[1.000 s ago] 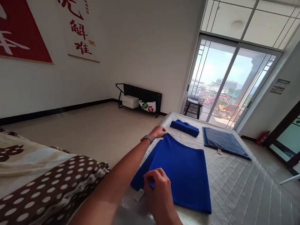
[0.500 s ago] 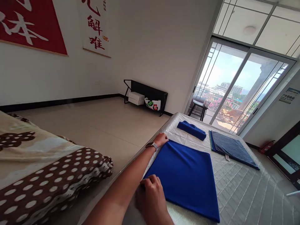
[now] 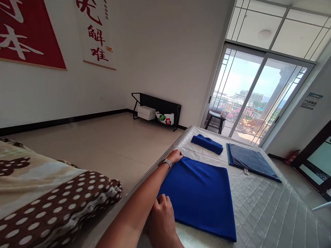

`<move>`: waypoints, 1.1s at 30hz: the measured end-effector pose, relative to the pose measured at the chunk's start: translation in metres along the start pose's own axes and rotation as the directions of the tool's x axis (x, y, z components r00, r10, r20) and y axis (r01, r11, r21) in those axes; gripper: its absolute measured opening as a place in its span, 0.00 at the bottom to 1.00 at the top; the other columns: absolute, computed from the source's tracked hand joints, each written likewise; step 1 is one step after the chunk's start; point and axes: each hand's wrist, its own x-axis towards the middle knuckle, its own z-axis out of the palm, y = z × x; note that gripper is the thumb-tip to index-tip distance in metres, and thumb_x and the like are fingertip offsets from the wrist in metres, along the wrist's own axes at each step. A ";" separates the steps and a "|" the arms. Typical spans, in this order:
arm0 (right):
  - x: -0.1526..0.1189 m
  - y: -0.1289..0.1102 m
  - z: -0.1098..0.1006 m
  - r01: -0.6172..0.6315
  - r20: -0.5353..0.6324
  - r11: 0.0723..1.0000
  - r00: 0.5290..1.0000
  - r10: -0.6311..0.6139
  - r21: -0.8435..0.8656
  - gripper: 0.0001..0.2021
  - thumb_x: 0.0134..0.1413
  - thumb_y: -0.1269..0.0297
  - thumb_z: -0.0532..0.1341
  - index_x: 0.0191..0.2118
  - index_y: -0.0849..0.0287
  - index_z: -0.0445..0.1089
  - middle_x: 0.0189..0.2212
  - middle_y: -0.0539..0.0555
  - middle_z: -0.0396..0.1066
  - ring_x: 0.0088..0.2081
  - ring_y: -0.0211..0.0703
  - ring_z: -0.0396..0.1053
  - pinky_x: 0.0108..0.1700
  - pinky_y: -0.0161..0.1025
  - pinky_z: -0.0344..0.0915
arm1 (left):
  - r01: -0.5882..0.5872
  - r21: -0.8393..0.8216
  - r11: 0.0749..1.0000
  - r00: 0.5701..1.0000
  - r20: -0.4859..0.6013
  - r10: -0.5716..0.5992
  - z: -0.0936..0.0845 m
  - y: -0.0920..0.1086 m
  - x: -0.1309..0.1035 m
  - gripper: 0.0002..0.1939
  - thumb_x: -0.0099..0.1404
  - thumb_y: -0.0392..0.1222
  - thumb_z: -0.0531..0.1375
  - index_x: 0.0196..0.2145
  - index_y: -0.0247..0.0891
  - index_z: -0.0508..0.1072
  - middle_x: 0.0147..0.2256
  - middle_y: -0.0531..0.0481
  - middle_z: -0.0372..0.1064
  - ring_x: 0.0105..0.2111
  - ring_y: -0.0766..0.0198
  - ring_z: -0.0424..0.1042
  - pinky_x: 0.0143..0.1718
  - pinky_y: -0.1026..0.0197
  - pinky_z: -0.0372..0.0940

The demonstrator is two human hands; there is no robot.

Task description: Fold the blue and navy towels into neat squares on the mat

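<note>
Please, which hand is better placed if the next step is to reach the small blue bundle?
Probably the left hand: it is at the far corner of the large blue cloth, nearer the blue bundle. The right hand is at the cloth's near end, farther away.

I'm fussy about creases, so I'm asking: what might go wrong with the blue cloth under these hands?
Creases: soft ripples run from the corner at the left hand across the blue cloth, and might stay if not smoothed.
Slipping: the cloth lies near the edge of the glossy mattress, so a sideways pull could drag it toward the floor.
Crookedness: the right hand covers one corner, perhaps hiding unevenness.
</note>
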 end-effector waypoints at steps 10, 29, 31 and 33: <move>0.001 -0.002 0.009 -0.076 -0.006 0.996 0.997 0.076 -0.038 0.07 0.50 0.76 0.64 0.34 0.58 0.72 0.29 0.55 0.70 0.32 0.47 0.67 0.31 0.39 0.60 | -0.018 -0.043 0.999 0.998 -0.055 0.016 -0.024 0.026 0.000 0.07 0.55 0.38 0.67 0.34 0.38 0.81 0.34 0.48 0.81 0.39 0.57 0.79 0.40 0.65 0.69; -0.046 0.003 -0.236 -0.078 -0.669 0.978 0.718 0.191 0.196 0.14 0.57 0.76 0.55 0.39 0.54 0.76 0.35 0.51 0.70 0.33 0.37 0.71 0.35 0.33 0.69 | -0.128 -0.129 0.983 0.976 -0.195 0.101 -0.109 0.199 -0.042 0.11 0.53 0.36 0.65 0.36 0.35 0.82 0.31 0.46 0.80 0.32 0.60 0.78 0.37 0.65 0.70; -0.054 0.007 -0.268 -0.071 -0.720 0.985 0.675 0.162 0.154 0.13 0.59 0.74 0.55 0.40 0.54 0.77 0.36 0.51 0.71 0.33 0.36 0.72 0.35 0.33 0.69 | -0.156 -0.147 0.977 0.970 -0.208 0.124 -0.114 0.227 -0.044 0.11 0.53 0.36 0.64 0.36 0.35 0.82 0.29 0.46 0.80 0.30 0.61 0.78 0.36 0.65 0.70; -0.063 0.012 -0.292 -0.074 -0.762 0.992 0.636 0.124 0.100 0.13 0.60 0.73 0.56 0.40 0.54 0.77 0.35 0.51 0.71 0.33 0.36 0.73 0.34 0.33 0.70 | -0.192 -0.161 0.968 0.962 -0.226 0.153 -0.117 0.255 -0.046 0.11 0.52 0.36 0.65 0.35 0.34 0.82 0.28 0.46 0.79 0.29 0.62 0.78 0.35 0.65 0.70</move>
